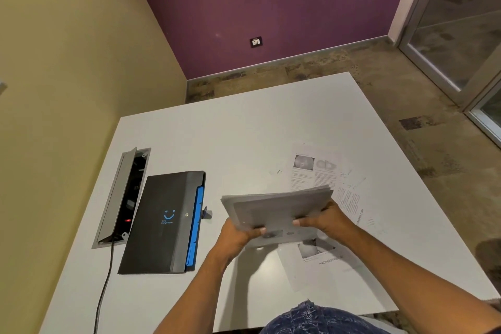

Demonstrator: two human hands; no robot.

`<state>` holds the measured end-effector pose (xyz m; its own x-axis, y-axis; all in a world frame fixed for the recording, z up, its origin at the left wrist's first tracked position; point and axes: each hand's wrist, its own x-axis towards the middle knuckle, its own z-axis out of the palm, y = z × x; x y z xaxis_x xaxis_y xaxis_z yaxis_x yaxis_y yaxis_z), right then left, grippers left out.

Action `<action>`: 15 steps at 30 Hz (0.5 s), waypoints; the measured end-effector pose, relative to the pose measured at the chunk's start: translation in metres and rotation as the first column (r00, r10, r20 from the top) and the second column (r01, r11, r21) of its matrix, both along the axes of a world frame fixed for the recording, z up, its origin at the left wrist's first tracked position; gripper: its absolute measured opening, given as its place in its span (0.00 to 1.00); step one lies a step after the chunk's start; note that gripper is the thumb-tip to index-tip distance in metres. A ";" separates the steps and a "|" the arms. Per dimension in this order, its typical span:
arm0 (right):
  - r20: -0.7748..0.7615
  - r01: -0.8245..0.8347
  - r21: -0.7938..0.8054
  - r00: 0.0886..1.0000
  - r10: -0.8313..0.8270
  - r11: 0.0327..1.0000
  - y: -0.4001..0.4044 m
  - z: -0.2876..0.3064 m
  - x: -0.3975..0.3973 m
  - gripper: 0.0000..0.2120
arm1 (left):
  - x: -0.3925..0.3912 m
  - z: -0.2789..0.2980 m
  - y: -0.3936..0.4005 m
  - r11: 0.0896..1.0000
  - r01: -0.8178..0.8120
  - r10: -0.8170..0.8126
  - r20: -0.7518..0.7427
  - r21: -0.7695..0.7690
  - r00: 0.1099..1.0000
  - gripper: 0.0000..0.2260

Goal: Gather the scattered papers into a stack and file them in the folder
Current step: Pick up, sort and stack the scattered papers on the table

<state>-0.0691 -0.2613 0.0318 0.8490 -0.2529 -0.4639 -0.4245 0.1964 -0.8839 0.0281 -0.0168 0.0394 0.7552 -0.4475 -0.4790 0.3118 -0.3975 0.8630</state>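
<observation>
I hold a stack of papers above the white table, tilted with its far edge raised. My left hand grips its near left corner, thumb on top. My right hand grips its near right side. A printed sheet lies flat on the table beyond the stack, and another printed sheet lies under my right forearm. The black folder with blue tabs along its right edge lies closed to the left of my hands.
An open cable box is set in the table left of the folder, its grey lid raised, with a black cable running toward the near edge. The table's right and far edges drop to a tiled floor.
</observation>
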 end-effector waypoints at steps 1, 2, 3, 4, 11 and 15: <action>-0.026 -0.032 -0.040 0.999 0.031 0.999 0.000 -0.003 0.000 0.25 | -0.001 -0.003 0.001 1.000 -0.003 0.003 0.002 0.017 1.000 0.25; -0.043 -0.064 -0.069 0.997 0.061 0.996 -0.001 -0.007 0.001 0.26 | -0.001 -0.005 0.002 1.000 0.002 -0.003 0.010 0.030 1.000 0.25; -0.060 -0.089 -0.085 0.995 0.085 0.992 -0.002 -0.011 0.002 0.28 | -0.001 -0.006 0.003 0.999 0.009 -0.010 0.021 0.039 1.000 0.25; -0.067 -0.107 -0.087 0.993 0.102 0.990 -0.003 -0.015 0.004 0.29 | -0.001 -0.007 0.002 0.999 0.008 -0.010 0.033 0.039 0.999 0.24; -0.183 -0.305 -0.409 0.951 0.250 0.860 -0.022 -0.037 0.021 0.29 | 0.009 0.004 -0.004 0.993 -0.089 0.084 0.065 0.082 0.994 0.12; -0.489 -0.565 -0.724 0.825 0.283 0.395 -0.034 -0.063 0.007 0.43 | 0.018 0.002 0.000 0.959 -0.246 0.240 0.063 0.143 0.969 0.13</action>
<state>-0.0622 -0.2951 -0.0311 0.8486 -0.2653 -0.4577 -0.4510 -0.8150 -0.3638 0.0460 -0.0164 0.0410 0.8542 -0.1744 -0.4897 0.3777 -0.4390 0.8152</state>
